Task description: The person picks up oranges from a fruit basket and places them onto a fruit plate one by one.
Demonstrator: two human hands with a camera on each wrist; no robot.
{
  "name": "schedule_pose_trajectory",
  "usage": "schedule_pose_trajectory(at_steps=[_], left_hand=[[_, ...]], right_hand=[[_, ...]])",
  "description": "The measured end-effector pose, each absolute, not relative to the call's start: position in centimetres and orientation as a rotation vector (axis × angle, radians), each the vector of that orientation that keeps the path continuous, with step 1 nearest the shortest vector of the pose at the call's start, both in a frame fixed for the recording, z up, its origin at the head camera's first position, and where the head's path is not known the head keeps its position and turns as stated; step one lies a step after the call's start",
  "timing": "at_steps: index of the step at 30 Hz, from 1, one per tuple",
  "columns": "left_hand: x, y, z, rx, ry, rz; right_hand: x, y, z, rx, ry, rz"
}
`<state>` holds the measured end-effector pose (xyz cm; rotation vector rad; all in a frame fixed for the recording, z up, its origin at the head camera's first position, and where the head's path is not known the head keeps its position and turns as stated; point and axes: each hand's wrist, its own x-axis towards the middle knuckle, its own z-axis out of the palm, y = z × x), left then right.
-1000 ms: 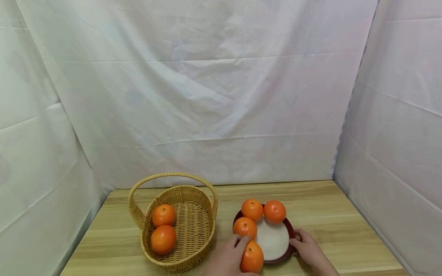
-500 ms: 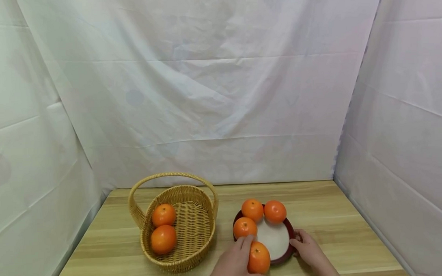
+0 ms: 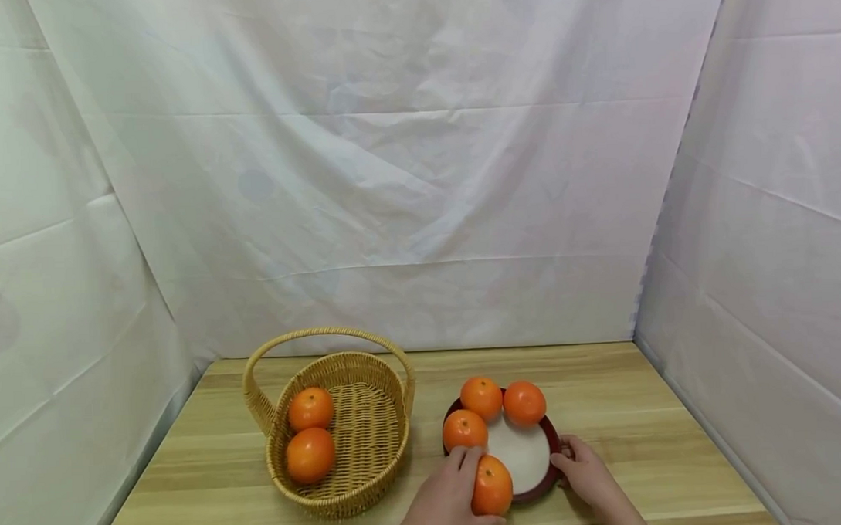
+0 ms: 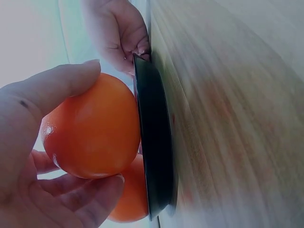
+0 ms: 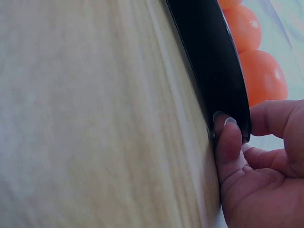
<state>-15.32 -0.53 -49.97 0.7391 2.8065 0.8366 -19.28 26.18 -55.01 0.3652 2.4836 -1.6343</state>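
Observation:
My left hand (image 3: pixel 443 500) holds an orange (image 3: pixel 494 485) at the near-left rim of a round plate (image 3: pixel 524 453) with a white inside and a dark red rim. In the left wrist view, thumb and fingers curl round this orange (image 4: pixel 97 128), which sits right at the plate's dark edge (image 4: pixel 154 137). Three other oranges stand along the plate's far and left side, among them a left one (image 3: pixel 465 430), a back one (image 3: pixel 482 398) and a right one (image 3: pixel 525 403). My right hand (image 3: pixel 589 477) pinches the plate's right rim, its thumb above and fingertips underneath in the right wrist view.
A wicker basket (image 3: pixel 364 442) with a tall arched handle stands left of the plate. Two oranges, a rear one (image 3: pixel 310 409) and a front one (image 3: pixel 310 455), lie in its left half. White cloth (image 3: pixel 417 177) hangs behind the wooden table (image 3: pixel 212 471) and along both sides.
My left hand has moved slightly right with the orange, over the plate's near-left rim, then barely shifted in the last half second. The right hand has kept its hold on the rim.

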Motion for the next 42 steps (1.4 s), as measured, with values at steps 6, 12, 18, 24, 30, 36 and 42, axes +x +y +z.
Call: schedule_pose_trajectory(at_steps=[6, 12, 18, 24, 30, 36, 42], left_hand=[[-15.7, -0.7, -50.2, 0.706, 2.796, 0.88], [-15.7, -0.6, -50.3, 0.686, 2.839, 0.881], [-16.0, -0.5, -50.6, 0.684, 2.91, 0.842], [-16.3, -0.6, -50.7, 0.696, 2.983, 0.786], [-16.5, -0.6, -50.8, 0.723, 3.044, 0.766], [-16.8, -0.7, -50.8, 0.719, 3.043, 0.778], [-17.0, -0.8, -50.7, 0.686, 3.021, 0.8]], right_hand=[[-19.3, 26.2, -55.0, 0.361, 2.481, -1.638], [-19.3, 26.1, -55.0, 0.37, 2.486, -1.634], [-19.2, 26.1, -54.9, 0.363, 2.49, -1.63], [-19.3, 26.2, -54.8, 0.35, 2.488, -1.616], [-19.1, 26.2, -54.7, 0.323, 2.504, -1.641], [-19.0, 26.2, -54.8, 0.326, 2.522, -1.632], [-19.0, 26.2, -54.9, 0.339, 2.511, -1.637]])
